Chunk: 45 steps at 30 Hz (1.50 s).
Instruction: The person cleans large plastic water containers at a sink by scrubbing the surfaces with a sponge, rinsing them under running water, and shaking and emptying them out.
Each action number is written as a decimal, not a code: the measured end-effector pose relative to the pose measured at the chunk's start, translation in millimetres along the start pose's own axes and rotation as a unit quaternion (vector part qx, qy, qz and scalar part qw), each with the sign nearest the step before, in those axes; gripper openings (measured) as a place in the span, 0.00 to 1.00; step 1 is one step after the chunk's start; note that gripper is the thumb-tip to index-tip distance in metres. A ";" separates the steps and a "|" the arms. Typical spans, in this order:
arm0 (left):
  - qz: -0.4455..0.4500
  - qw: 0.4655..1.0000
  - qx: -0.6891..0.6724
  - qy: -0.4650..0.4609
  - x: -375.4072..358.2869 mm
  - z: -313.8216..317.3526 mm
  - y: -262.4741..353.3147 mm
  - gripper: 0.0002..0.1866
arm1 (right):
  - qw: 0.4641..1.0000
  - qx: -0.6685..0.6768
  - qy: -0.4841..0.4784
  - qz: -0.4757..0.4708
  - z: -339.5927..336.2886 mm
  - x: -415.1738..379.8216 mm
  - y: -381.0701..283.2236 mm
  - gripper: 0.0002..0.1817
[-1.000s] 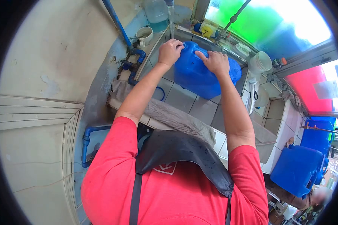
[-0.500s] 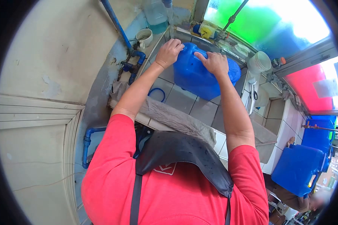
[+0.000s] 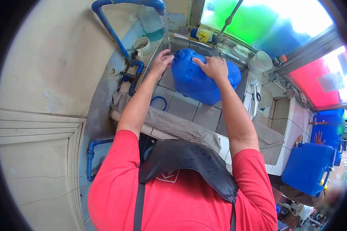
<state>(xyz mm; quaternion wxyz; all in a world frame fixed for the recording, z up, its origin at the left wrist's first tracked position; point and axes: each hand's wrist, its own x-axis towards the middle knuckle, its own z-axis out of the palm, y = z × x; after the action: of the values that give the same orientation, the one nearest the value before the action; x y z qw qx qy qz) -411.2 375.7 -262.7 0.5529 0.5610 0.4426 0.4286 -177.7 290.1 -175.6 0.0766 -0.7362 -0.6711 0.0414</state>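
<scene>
A wet blue jerrycan [image 3: 196, 82] lies tilted in the tiled sink [image 3: 181, 107], its neck end toward the left. My right hand [image 3: 214, 67] grips the handle on its top, thumb pointing to the neck. Just left of the neck, my left hand [image 3: 161, 64] is off the can with fingers loosely apart, beside a thin stream of water [image 3: 167, 36]. That water falls from the blue pipe spout [image 3: 158, 7] above. A blue ring [image 3: 158, 103] lies on the sink tiles below my left forearm.
A grey cloth [image 3: 177, 125] drapes over the sink's front edge. On the ledges stand a white mug [image 3: 142, 46], a clear jug of bluish liquid [image 3: 152, 27] and a white tub [image 3: 260, 62]. Another person's hand [image 3: 319, 138] shows by more blue jerrycans [image 3: 307, 165] at right.
My left hand has let go of the jerrycan's neck end and moved slightly left and down. My right hand keeps its hold. At right, another person's hand has come into view.
</scene>
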 end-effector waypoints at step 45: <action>0.164 0.878 0.417 -0.167 58.9 18.4 62.5 0.27 | 0.978 -0.200 -0.039 -0.051 -27.7 98.4 379.0 0.12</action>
<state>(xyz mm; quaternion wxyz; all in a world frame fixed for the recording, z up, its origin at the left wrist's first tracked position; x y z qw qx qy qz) -377.7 428.6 -201.1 0.2549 0.8677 0.3827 0.1888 208.4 353.2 -208.0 -0.0968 -0.6995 -0.7047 -0.0687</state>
